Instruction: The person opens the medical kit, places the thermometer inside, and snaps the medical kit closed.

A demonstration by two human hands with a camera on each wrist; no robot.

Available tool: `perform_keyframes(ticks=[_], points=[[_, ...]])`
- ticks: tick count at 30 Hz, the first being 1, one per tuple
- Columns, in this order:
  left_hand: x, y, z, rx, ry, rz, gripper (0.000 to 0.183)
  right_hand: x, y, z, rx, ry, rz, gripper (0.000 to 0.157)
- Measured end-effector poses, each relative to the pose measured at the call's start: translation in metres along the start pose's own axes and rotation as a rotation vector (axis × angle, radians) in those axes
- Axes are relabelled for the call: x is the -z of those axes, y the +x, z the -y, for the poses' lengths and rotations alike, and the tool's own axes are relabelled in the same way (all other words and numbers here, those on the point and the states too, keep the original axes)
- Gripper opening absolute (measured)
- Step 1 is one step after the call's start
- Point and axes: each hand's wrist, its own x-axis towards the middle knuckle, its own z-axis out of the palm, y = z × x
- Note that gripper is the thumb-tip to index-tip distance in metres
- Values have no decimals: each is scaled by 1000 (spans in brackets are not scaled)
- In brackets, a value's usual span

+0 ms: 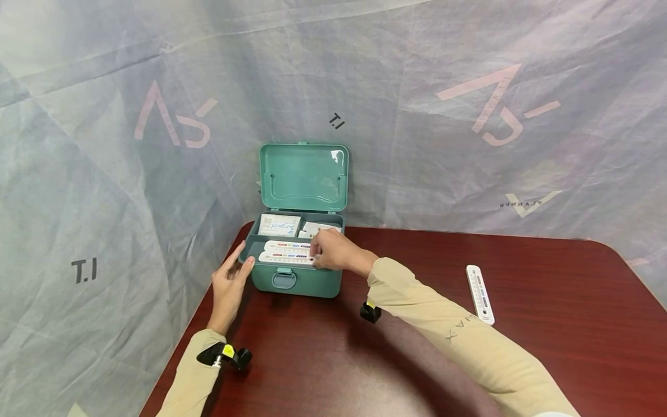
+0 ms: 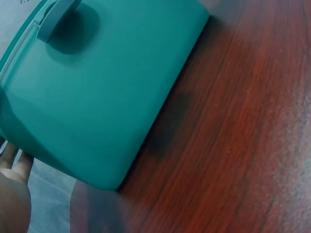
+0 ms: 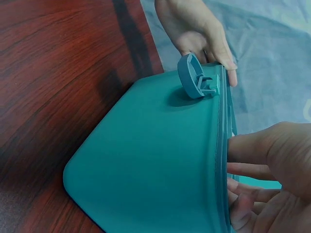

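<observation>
A teal storage box (image 1: 299,281) stands with its lid (image 1: 304,176) raised. Two white thermometer strips (image 1: 285,258) with printed scales lie along the front of its tray. My right hand (image 1: 333,250) reaches over the right side of the box and pinches the right end of the nearer thermometer; in the right wrist view the box wall hides its fingertips. At the box's left front corner is my left hand (image 1: 229,286), its fingers extended and touching the rim. The front latch (image 3: 192,77) juts out between the hands.
A third thermometer (image 1: 480,294) lies on the dark red table (image 1: 417,255) at the right, beside my right sleeve. Behind it in the box sit a white packet (image 1: 279,225) marked "Surgical" and other white packets (image 1: 312,228). Grey printed cloth (image 1: 396,145) hangs behind the table.
</observation>
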Motion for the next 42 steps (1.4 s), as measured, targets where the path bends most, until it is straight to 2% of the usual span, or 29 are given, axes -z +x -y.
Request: perform_keyframes(ticks=[13, 22, 35, 42], points=[[-3, -2, 3, 2, -12, 2, 49, 3, -9, -3, 109, 15, -40, 11], [-4, -1, 2, -10, 10, -13, 48, 10, -23, -1, 125, 61, -83, 13], [-2, -1, 1, -15, 8, -13, 48, 17, -41, -10, 133, 106, -171, 12], [-2, 0, 2, -9, 3, -13, 48, 21, -51, -13, 115, 133, -169, 12]])
